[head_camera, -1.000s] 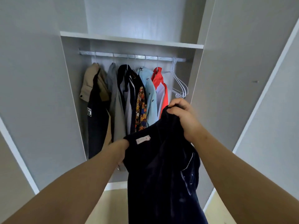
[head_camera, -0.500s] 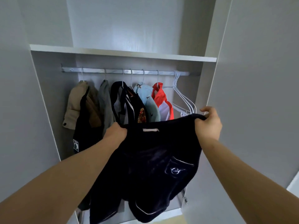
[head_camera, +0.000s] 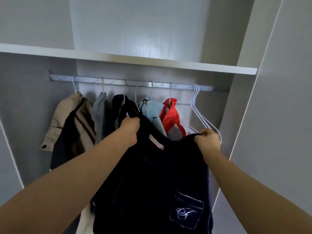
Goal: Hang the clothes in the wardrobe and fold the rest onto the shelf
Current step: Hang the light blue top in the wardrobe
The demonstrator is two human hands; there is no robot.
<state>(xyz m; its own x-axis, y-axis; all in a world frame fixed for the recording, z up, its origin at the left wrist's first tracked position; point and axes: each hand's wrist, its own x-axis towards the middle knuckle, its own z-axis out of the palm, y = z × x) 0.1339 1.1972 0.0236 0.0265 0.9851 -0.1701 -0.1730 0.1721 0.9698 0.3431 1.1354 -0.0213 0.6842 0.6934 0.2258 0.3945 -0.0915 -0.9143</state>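
Note:
I hold a dark navy garment [head_camera: 152, 183] spread out in front of the open wardrobe; it has a pink label at the collar and a stitched chest pocket. My left hand [head_camera: 130, 128] grips its left shoulder. My right hand [head_camera: 208, 137] grips its right shoulder, close to the bare white hangers [head_camera: 200, 115]. Above runs the metal rail [head_camera: 118, 81], carrying several hung clothes: a beige jacket [head_camera: 67, 119], a grey piece, dark pieces, a light blue shirt [head_camera: 153, 110] and a red top [head_camera: 170, 117]. The garment hides the wardrobe's lower part.
A white shelf [head_camera: 135, 59] spans the wardrobe above the rail. Grey side panels stand at left and right, with an open door panel [head_camera: 278, 115] on the right. Free rail length lies at the far right beside the bare hangers.
The view came closer to the wardrobe and tilted up. My hands spread apart and rose, stretching the garment wide toward the rail; the right hand now sits by the bare hangers.

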